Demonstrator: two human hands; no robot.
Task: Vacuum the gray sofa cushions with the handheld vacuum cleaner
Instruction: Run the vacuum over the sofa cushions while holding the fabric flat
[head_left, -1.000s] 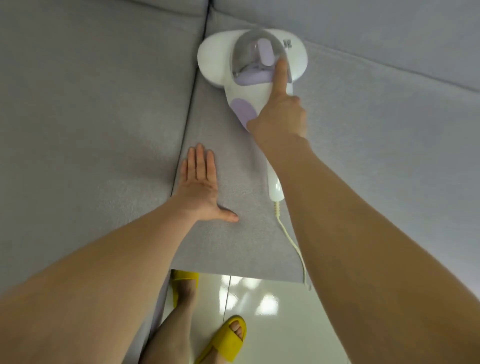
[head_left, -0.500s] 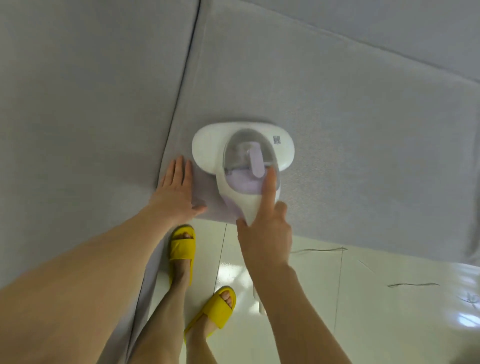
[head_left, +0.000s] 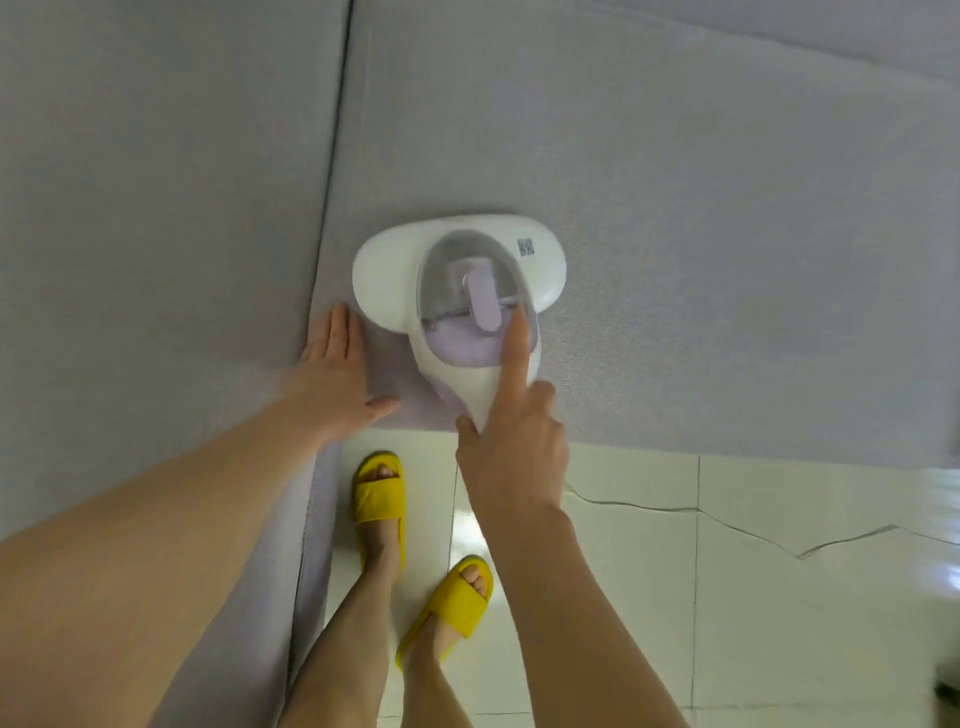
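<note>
Firmly, the right hand (head_left: 511, 457) gripped the vacuum (head_left: 457, 280), forefinger extended along it, while the left hand (head_left: 332, 379) lay flat, fingers straight, just beside the vacuum on the cushion (head_left: 675, 208).

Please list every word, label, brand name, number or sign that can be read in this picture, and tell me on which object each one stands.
No text here can be read.
Handheld vacuum cleaner: a small square code sticker on the white head, right of the clear dome; its pattern is too blurred to read.
Gray sofa cushions, yellow slippers, floor tiles: no print visible.
</note>
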